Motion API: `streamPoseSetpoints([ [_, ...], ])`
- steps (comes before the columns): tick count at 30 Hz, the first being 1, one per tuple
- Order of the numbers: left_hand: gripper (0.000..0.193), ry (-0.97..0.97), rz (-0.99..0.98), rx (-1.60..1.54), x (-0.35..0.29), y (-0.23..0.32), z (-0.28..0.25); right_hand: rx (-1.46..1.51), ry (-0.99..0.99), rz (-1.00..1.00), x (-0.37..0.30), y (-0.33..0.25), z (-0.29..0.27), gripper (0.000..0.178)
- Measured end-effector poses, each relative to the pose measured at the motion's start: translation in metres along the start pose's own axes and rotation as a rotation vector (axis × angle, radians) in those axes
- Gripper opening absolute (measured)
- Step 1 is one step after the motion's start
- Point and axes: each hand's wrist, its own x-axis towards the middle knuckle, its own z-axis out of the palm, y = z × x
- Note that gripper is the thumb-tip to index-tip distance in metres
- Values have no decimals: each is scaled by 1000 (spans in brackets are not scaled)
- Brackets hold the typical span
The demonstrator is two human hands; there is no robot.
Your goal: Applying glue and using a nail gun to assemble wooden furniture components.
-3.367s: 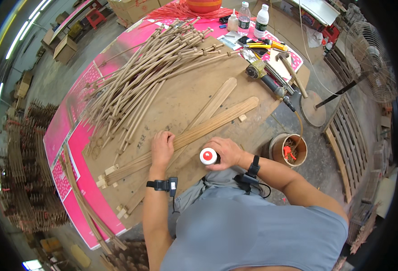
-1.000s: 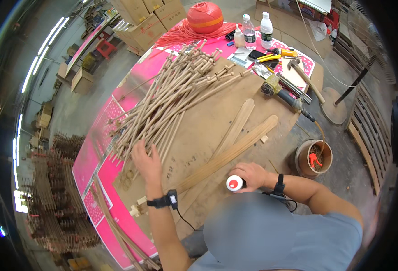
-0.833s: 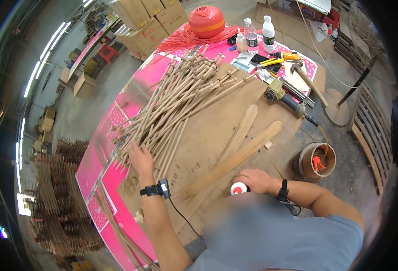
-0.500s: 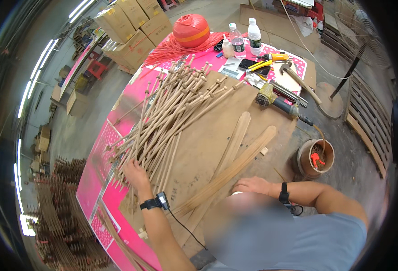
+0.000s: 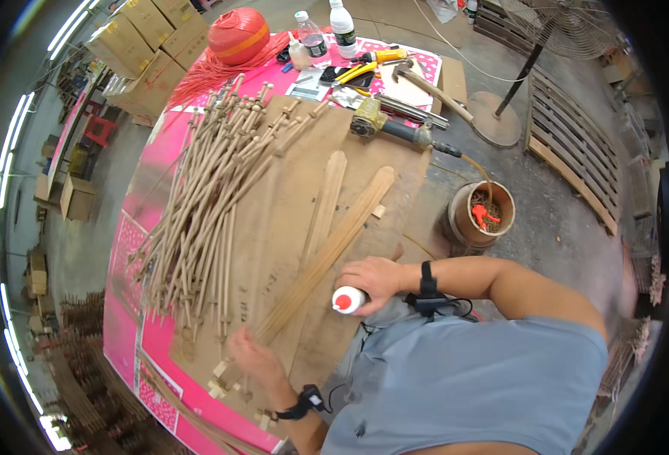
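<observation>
My right hand (image 5: 376,282) is closed around a white squeeze bottle (image 5: 356,299) with a red tip, held at the table's near edge. My left hand (image 5: 257,356) is smeared by motion, just left of the near end of the long wooden slats (image 5: 334,250). A thin wooden rod (image 5: 265,227), also blurred, runs up from its fingers and looks gripped there. Beyond it lies a heap of slim wooden rods (image 5: 213,189) with small knobs near their ends. Small wooden blocks (image 5: 217,389) lie beside my left wrist.
An air-powered tool (image 5: 395,130) lies at the table's far right, by a hammer (image 5: 433,91) and yellow-handled pliers (image 5: 357,72). Bottles (image 5: 343,30) and a ball of red twine (image 5: 239,36) stand at the back. A bucket (image 5: 456,221) and a fan stand (image 5: 520,83) are right of the table.
My left hand has left the rod heap and come nearer, with a blurred rod. The white bottle in my right hand now shows clearly. The whole view has shifted.
</observation>
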Motion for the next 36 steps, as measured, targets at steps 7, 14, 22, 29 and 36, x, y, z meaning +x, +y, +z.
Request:
streamPoseSetpoints([
  [7, 19, -87, 3, 14, -87, 15, 53, -26, 29, -21, -1, -2, 2, 55],
  [14, 24, 44, 48, 128, -96, 9, 61, 10, -8, -22, 2, -6, 5, 57],
  [22, 23, 112, 45, 139, -87, 16, 66, -47, -8, -50, 4, -2, 1, 60],
  [29, 22, 146, 12, 57, -88, 12, 60, -46, -4, -45, 8, -4, 3, 57],
  [36, 22, 142, 22, 41, -88, 6, 57, -70, 7, -47, 8, -7, 2, 55],
])
